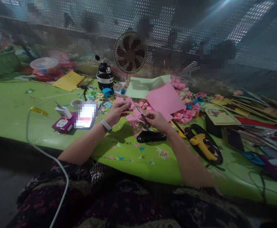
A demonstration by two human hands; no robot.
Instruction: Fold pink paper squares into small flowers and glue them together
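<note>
My right hand (155, 121) pinches a slim tool (143, 117) with a dark grip and a thin, pale shaft. Its shaft slants up and left towards my left hand (119, 111); the exact kind is unclear. The left fingers are pinched close to the shaft's far end, and what they hold is too small to make out. Pink paper scraps (135, 119) lie beneath and between both hands. Just below the right hand is a glossy black stapler-like object (151, 136). A yellow cutter (179, 131) rests beside the right wrist.
Behind the hands are pink sheets (165, 98), a pale green sheet (150, 87), folded pink pieces (188, 115) and a fan (130, 53). A lit phone (86, 115) and purple box (63, 125) stand left, by a white cable (45, 155). A yellow glue gun (203, 147) lies right.
</note>
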